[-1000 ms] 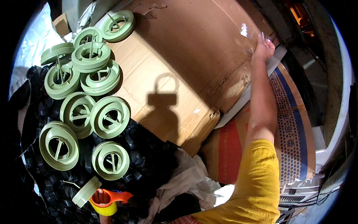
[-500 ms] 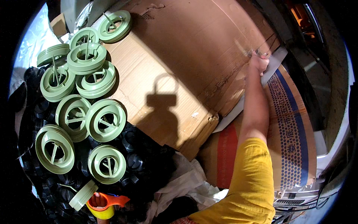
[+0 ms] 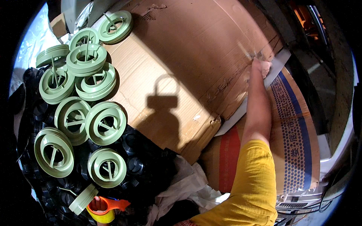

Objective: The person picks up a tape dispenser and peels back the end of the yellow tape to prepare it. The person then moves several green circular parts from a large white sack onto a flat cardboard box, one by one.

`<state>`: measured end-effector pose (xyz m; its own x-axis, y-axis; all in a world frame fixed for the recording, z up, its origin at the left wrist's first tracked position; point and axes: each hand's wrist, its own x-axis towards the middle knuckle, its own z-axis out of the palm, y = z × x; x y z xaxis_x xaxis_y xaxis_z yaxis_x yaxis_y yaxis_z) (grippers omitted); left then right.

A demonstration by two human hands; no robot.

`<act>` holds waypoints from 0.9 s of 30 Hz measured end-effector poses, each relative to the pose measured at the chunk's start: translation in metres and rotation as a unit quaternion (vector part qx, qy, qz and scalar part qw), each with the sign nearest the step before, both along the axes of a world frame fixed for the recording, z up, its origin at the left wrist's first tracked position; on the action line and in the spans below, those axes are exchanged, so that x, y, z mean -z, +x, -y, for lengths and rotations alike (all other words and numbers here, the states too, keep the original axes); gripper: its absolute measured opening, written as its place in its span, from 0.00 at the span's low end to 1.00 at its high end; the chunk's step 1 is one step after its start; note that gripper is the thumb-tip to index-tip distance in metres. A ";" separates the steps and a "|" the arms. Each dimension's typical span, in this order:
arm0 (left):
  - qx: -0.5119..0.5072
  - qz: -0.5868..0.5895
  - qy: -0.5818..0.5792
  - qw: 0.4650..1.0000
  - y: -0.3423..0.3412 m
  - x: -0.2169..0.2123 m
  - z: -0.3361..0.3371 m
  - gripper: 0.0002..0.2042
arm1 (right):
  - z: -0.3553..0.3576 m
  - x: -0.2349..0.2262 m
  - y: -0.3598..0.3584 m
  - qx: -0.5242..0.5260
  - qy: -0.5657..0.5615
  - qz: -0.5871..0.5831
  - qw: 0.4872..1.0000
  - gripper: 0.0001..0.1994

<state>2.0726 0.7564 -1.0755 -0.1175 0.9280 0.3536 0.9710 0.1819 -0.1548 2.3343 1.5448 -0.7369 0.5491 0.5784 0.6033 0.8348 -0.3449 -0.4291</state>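
Low at the left, my left hand (image 3: 99, 204) is closed, its fingers passing through the loop of an orange-and-yellow handled tool (image 3: 117, 204). Right beside those fingers is a pale green threaded plastic ring (image 3: 83, 199), tilted, with a thin stick jutting from it; whether I hold it too is unclear. My right arm reaches far to the upper right. There my right hand (image 3: 264, 68) is closed at the edge of the brown cardboard (image 3: 226, 45), next to a shiny, see-through bit (image 3: 254, 55). What its fingers hold is hidden.
Several more green rings (image 3: 105, 123) with crossbars or sticks lie on the left, over a heap of black threaded caps (image 3: 135, 164). A printed cardboard sheet (image 3: 277, 124) and a white strip (image 3: 279, 62) lie on the right. Crumpled white sheeting (image 3: 188, 177) sits near the middle front.
My right hand has shifted slightly downward at the cardboard edge. The green rings sit a touch further left and lower in the picture. My left hand keeps the same hold.
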 end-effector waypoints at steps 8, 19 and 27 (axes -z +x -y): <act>-0.004 0.028 0.018 0.999 0.000 0.018 0.010 0.22 | -0.016 0.007 0.007 0.075 -0.011 0.053 0.996 0.38; -0.004 0.027 0.019 0.999 0.000 0.008 0.006 0.21 | 0.027 0.013 -0.031 -0.038 -0.070 0.407 0.910 0.20; -0.027 0.096 -0.007 0.995 0.006 -0.008 -0.004 0.20 | -0.008 0.047 -0.020 -0.215 -0.174 0.245 0.929 0.48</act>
